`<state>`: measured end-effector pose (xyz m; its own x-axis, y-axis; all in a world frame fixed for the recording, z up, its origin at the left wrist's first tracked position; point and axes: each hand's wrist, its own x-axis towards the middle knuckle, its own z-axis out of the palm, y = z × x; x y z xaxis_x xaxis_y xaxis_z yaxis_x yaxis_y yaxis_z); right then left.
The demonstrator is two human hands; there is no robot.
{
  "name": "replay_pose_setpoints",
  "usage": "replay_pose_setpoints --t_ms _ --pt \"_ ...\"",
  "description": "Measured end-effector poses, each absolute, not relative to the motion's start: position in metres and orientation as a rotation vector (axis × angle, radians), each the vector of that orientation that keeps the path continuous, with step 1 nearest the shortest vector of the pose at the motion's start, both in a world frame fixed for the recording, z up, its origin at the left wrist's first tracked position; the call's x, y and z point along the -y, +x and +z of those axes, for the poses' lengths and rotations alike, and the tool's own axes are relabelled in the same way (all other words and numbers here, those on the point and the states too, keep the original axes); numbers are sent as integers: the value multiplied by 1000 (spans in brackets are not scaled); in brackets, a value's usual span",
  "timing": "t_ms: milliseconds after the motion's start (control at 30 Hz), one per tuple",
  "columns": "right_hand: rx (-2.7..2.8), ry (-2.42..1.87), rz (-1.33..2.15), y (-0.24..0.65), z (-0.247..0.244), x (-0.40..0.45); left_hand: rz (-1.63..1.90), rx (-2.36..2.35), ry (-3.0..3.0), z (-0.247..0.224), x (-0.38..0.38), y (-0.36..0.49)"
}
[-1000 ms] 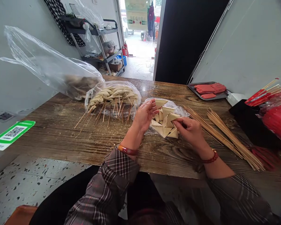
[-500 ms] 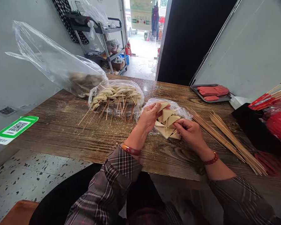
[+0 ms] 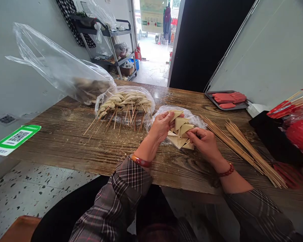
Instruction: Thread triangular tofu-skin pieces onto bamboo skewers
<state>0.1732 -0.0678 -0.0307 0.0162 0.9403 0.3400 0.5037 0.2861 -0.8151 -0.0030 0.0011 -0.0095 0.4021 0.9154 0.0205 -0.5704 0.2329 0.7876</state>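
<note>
Holding one pale triangle piece (image 3: pixel 176 114) in our left hand (image 3: pixel 161 126), we are closing that grip on its far corner. Our right hand (image 3: pixel 204 143) is pinching another triangle in the loose pile (image 3: pixel 180 134), which is lying on an open clear bag (image 3: pixel 192 117) at the middle of the bench (image 3: pixel 65 141), so the pieces are not touching the wood. Bare skewers (image 3: pixel 242 148) are waiting just to the right, within easy reach. Finished skewers (image 3: pixel 123 102) are resting in a bag at the far left.
</note>
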Motion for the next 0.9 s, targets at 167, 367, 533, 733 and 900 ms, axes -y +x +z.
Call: replay_pose_setpoints --t_ms 167,367,533,733,900 --pt "1600 -1386 619 173 -30 68 1096 -537 812 -10 -1 -2" --pt "1552 -1379 681 170 -31 65 1107 -541 805 -9 -2 -2" --pt "1535 -1373 698 168 -31 62 1114 -544 831 -10 -3 -2" --pt "1512 -1362 750 164 -26 61 1123 -540 859 -13 -4 -2" --pt "1465 -1377 814 162 -26 60 1121 -559 844 -11 -5 -1"
